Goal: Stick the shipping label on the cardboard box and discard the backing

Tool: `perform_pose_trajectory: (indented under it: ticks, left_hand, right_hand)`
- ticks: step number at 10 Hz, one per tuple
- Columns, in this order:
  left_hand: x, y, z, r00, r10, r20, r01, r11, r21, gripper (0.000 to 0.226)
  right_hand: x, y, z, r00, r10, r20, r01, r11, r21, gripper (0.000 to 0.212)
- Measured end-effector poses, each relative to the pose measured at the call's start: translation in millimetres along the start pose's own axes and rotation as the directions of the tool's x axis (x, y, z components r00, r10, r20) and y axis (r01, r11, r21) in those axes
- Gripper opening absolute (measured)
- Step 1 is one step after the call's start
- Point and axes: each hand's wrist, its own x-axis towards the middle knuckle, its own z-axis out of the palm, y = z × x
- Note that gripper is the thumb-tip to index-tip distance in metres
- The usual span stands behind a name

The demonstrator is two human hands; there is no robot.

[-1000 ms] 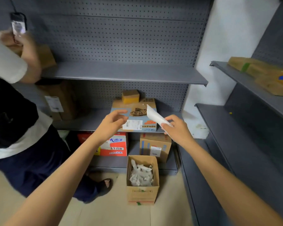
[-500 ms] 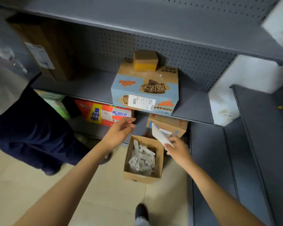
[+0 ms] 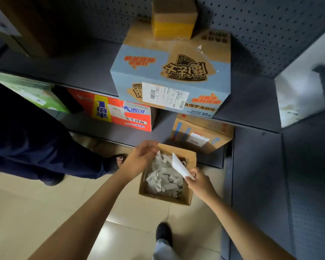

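1. Head view: the shipping label point(image 3: 165, 96), a flat white rectangle with barcodes, is already stuck on the front face of the blue printed cardboard box point(image 3: 172, 72), which sits on the grey metal shelf point(image 3: 251, 109) at 12 o'clock.
2. The right hand point(image 3: 201, 182) grasps the backing point(image 3: 180, 167), a smooth white slip, by its near corner between thumb and fingers point(image 3: 192, 174). The slip is tilted over the open scrap box point(image 3: 167, 196), probably so that it drops straight in.
3. The scrap box is plain brown corrugated card standing on the tiled floor point(image 3: 45, 203) at 6 o'clock of the labelled box. It holds crumpled white backings, which suggests it serves as the waste bin.
4. The left hand point(image 3: 139, 156) hovers at the scrap box's 10 o'clock corner, fingers loosely released and holding nothing.
5. A small yellow-taped carton point(image 3: 174, 17) rests on the labelled box.
6. Judgement: sticking looks done; only dropping the backing remains.
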Motion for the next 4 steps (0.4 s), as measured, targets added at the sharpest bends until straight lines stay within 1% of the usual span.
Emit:
perform_pose_trajectory:
  ticks: [1, 2, 3, 4]
  left_hand:
    - [10.0, -17.1, 5.8, 1.000, -0.025, 0.016, 0.025, 1.000, -0.003, 0.020]
    - [18.1, -24.8, 6.6, 0.999, -0.047, 0.002, 0.047, 0.999, 0.022, 0.018]
    - [23.8, -23.1, 4.6, 0.999, -0.048, 0.016, 0.047, 0.998, 0.051, 0.019]
    - [24.4, -14.2, 3.2, 0.998, -0.059, 0.019, 0.059, 0.997, 0.042, 0.024]
  right_hand:
    - [18.0, 5.7, 8.1, 0.999, 0.044, 0.030, -0.045, 0.999, 0.031, 0.041]
    - [28.3, 10.7, 13.3, 0.992, 0.070, 0.106, -0.079, 0.994, 0.079, 0.051]
    - [31.2, 11.3, 11.5, 0.990, 0.056, 0.133, -0.067, 0.994, 0.084, 0.046]
    - [28.0, 6.7, 2.4, 0.988, 0.026, 0.149, -0.049, 0.987, 0.155, 0.041]
